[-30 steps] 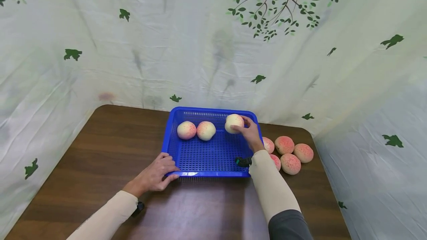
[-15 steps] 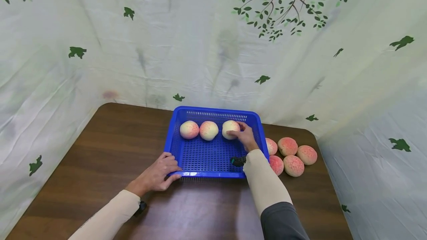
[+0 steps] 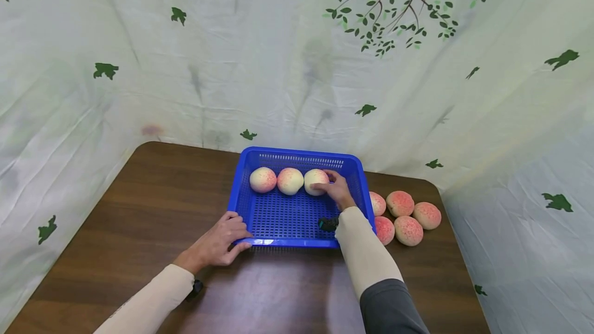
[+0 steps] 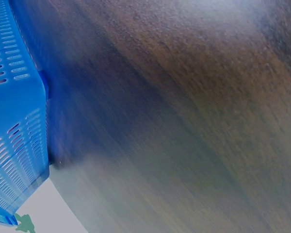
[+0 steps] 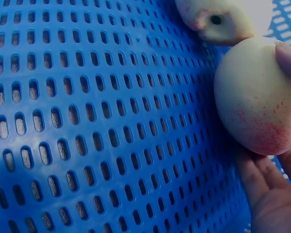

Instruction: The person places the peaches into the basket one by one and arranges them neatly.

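Note:
A blue slotted plastic basket [image 3: 297, 243] sits on the table, with three pale, pink-speckled peaches in a row along its far side. My right hand [image 3: 337, 189] holds the rightmost peach [image 3: 315, 182] between thumb and fingers, and that peach touches the middle peach [image 3: 290, 181]. At the left end lies another peach [image 3: 263, 180]. In the right wrist view the held peach [image 5: 259, 97] has the thumb on one side and fingers on the other. My left hand [image 3: 218, 239] grips the basket's near left corner; the left wrist view shows the basket's side [image 4: 19, 145] but not the hand.
Several pinker peaches [image 3: 408, 230] lie on the brown wooden table [image 3: 158, 210] to the right of the basket, the nearest ones close against its wall. A pale curtain [image 3: 278, 66] with printed leaves hangs behind the table and along both sides.
My right hand has lowered its peach into the basket and moved it left, up to the middle peach. The left hand has stayed at the basket's corner.

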{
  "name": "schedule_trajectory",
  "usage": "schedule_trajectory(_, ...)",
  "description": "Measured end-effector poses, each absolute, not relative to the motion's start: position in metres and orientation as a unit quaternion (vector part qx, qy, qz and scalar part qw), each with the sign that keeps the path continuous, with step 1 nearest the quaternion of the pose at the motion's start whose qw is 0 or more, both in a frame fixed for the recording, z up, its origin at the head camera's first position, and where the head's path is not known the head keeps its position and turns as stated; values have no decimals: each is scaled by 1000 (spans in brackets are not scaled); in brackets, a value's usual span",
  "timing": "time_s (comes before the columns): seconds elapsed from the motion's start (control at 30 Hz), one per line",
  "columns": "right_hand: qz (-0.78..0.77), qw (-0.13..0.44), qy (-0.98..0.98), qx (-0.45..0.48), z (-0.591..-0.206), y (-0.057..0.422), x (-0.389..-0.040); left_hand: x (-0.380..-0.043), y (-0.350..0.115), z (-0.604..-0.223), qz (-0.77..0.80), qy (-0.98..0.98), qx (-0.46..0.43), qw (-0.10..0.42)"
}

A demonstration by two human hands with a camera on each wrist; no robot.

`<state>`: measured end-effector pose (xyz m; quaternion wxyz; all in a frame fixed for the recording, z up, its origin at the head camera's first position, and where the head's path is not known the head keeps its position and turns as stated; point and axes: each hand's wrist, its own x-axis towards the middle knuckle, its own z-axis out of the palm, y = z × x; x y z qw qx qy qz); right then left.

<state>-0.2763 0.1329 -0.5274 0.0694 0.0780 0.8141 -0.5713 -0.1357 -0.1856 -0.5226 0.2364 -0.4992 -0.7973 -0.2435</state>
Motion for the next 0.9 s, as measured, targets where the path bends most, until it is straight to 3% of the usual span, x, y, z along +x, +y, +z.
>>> schedule_trajectory(0.47, -564, 103, 816, 76, -516, 135, -275, -135, -182, -523, -242, -799, -496, 238)
schedule_trajectory(0.9, -590, 70, 803, 44, -478, 147, -260, -135, -185, -523, -245, -795, -500, 240)
